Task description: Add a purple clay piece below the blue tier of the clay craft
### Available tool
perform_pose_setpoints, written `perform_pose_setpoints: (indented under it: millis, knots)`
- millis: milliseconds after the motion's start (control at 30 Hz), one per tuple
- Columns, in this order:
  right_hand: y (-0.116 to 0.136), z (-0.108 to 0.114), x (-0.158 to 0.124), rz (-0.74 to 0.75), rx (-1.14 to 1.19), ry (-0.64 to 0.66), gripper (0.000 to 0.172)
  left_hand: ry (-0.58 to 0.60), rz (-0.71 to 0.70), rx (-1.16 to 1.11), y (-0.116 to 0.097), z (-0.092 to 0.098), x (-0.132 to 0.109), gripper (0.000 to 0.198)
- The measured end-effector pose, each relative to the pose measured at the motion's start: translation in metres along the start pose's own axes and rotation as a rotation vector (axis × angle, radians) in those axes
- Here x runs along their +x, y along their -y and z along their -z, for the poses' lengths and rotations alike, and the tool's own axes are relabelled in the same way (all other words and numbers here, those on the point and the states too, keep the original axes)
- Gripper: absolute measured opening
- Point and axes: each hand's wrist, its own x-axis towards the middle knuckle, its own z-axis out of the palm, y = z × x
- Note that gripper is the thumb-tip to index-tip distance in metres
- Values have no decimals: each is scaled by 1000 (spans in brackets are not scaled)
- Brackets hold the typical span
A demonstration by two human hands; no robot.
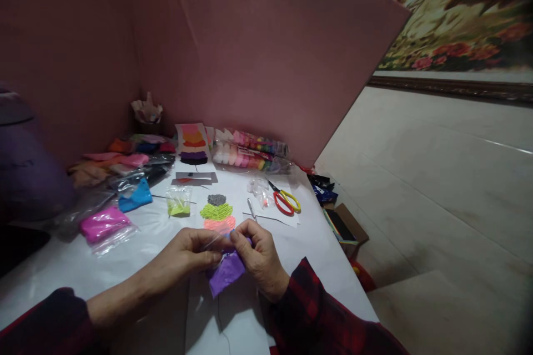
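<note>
Plaid sleeves are seen nearest the camera. Beyond them, a purple packet is pinched by the fingertips of the left hand and the right hand, held close together. If tugged too hard, it could be torn and spilled onto the textured strips just beyond. White tabletop is shared with small bags and scissors, backed by a pink panel; a framed picture is hung on the tiled wall.

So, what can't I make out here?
All in the head view:
Top of the purple packet: covered by the left hand and right hand.
Lettering on the purple container: blurred.
Dark object: cut off by left edge.
Framed painting: cut off by top edge.
</note>
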Motion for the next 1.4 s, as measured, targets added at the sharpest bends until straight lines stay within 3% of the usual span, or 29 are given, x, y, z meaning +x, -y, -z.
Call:
perform_pose_setpoints:
  millis: [167, 300, 467, 733, 1000, 1200, 1400]
  knots:
    - [-5, 0, 2, -54, 176, -11, 29, 113, 106, -98, 7, -9, -1, 11]
    - [-7, 2, 4, -76, 229, 1, 34, -97, 8, -94, 8, -1, 3, 19]
    - [-3, 0, 2, -57, 123, 89, 36, -103, -18, -115, 11, 12, 9, 20]
    - [-6, -1, 1, -78, 147, 78, 36, -92, -86, -128, 8, 12, 9, 28]
    - [0, -1, 1, -36, 133, 67, 30, 83, 18, -19, 9, 6, 4, 15]
    - [-3, -2, -3, -28, 103, 20, 26, 146, 49, 7, 1, 1, 1, 7]
    - [-5, -6, -5, -34, 139, -35, 25, 261, 53, 41, -1, -3, 1, 10]
